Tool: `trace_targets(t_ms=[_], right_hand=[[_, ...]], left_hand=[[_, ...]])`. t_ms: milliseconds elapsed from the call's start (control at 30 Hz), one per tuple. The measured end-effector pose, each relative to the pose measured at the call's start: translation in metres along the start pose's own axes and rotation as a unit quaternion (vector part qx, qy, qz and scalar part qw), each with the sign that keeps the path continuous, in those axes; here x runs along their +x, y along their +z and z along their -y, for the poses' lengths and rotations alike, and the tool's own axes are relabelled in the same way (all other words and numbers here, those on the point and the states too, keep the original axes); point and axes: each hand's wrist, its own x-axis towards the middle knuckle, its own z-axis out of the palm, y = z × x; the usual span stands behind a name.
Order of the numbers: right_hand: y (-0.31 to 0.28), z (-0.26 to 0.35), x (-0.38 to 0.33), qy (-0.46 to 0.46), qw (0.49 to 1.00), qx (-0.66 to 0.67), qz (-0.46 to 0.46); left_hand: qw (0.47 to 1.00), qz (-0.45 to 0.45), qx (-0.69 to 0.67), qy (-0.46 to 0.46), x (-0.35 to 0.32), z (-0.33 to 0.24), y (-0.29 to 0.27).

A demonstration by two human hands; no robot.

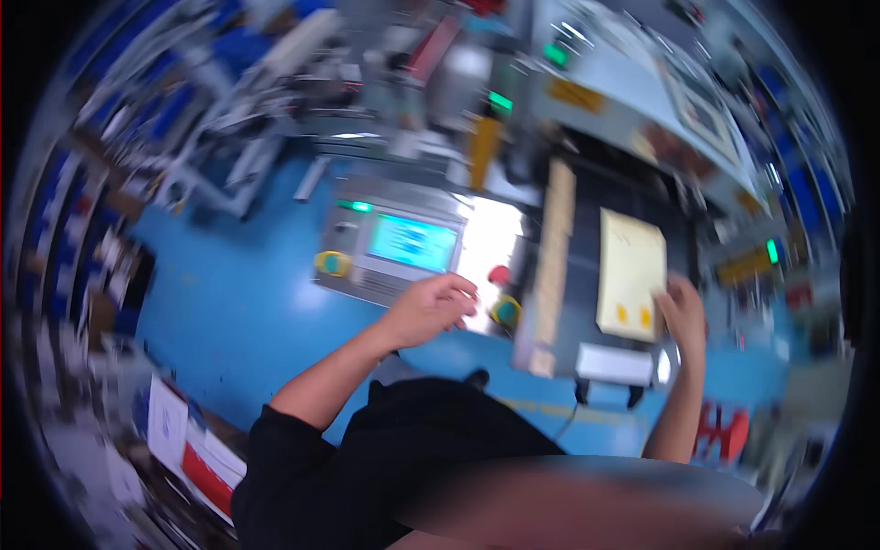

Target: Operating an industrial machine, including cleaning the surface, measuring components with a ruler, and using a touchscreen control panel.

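My right hand (683, 316) is at the lower right edge of a pale yellow rectangular panel (631, 270), its bent fingers closed on that edge. Two small orange-yellow patches mark the panel's near end. The panel lies over a dark machine bed (579, 293); motion blur hides its exact kind. My left hand (429, 310) hovers by the near edge of a grey control box, fingers loosely bent and apart, with nothing visible in them. That control box (376, 286) carries a lit screen (414, 242), a red button (499, 275) and yellow-ringed buttons (333, 264).
A light strip (548, 247) runs along the bed's left side. A white label (614, 363) sits at the bed's front. Beyond stands a pale machine housing (632, 110). Blue floor (238, 302) spreads left. A red object (722, 431) is at lower right, white-and-red boxes (188, 454) at lower left.
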Motion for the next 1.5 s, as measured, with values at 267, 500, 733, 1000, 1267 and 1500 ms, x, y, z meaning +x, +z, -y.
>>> trace_targets(t_ms=[267,500,733,1000,1267,1500], right_hand=[[0.051,0.139,-0.028,0.005,0.995,0.101,-0.002],[0.148,0.28,-0.033,-0.035,0.978,0.206,-0.023],[0.207,0.371,-0.038,-0.043,0.988,0.145,0.023],[0.238,0.37,-0.058,-0.037,0.986,0.154,0.056],[0.277,0.279,-0.142,0.17,0.964,0.13,0.156],[0.303,0.206,-0.153,0.206,0.97,0.014,-0.13]], left_hand=[[0.99,-0.098,0.024,0.094,-0.032,-0.025,-0.177],[0.961,-0.154,0.071,0.218,-0.046,-0.093,-0.362],[0.857,-0.302,0.007,0.417,-0.025,-0.256,-0.535],[0.901,-0.241,0.162,0.322,0.016,-0.262,-0.638],[0.949,-0.124,0.156,0.246,0.079,-0.254,-0.618],[0.954,-0.068,0.157,0.244,0.092,-0.253,-0.573]])
